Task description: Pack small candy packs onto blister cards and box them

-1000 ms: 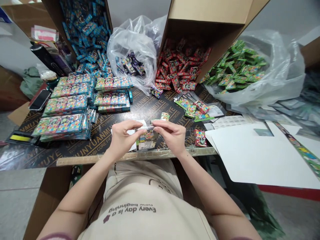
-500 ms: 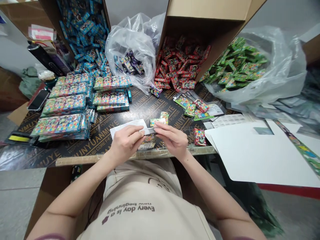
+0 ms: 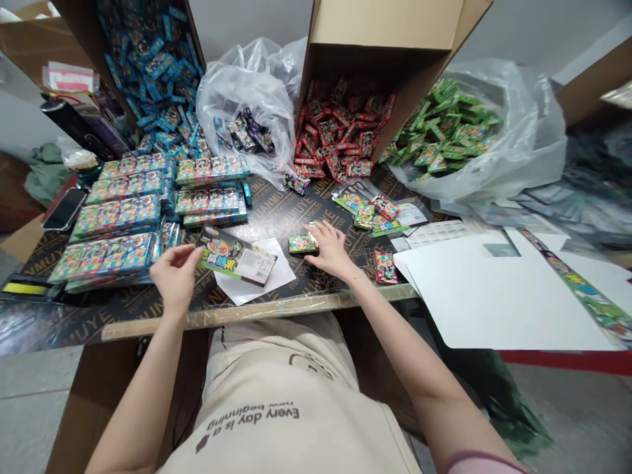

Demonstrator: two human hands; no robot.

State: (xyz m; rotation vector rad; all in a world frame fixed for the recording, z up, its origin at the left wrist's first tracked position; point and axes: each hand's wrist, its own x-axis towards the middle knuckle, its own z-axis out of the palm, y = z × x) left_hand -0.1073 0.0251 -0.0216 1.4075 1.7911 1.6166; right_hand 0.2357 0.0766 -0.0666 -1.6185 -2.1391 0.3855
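The left hand (image 3: 172, 276) pinches the near corner of a flat printed packet (image 3: 237, 257) between its thumb and fingers. The packet is tilted, and it is above a piece of white paper (image 3: 276, 280) that lies on the dark table (image 3: 326, 283). I cannot tell if the packet touches the paper. The right hand (image 3: 328, 250) reaches out over the table with its fingers spread apart, palm down. Its fingers are at a small green box (image 3: 300, 245), and they hide one end of it. I cannot tell if they touch it. The green box is just beside the white paper, near the middle of the table. To the right of that hand, a small red pack (image 3: 385, 266) lies near the table's front edge. Behind it, a few green and red packs (image 3: 375, 210) lie together in a little heap. On the left side there are tall stacks of shiny packs (image 3: 116, 217), with a phone (image 3: 64, 209) next to them. At the back are lots of blue boxes (image 3: 153, 72), purple packs (image 3: 249, 131) in a clear bag (image 3: 276, 79), red boxes (image 3: 340, 131) in a cardboard box (image 3: 382, 26), and green boxes (image 3: 449, 125) in another clear bag (image 3: 530, 131).
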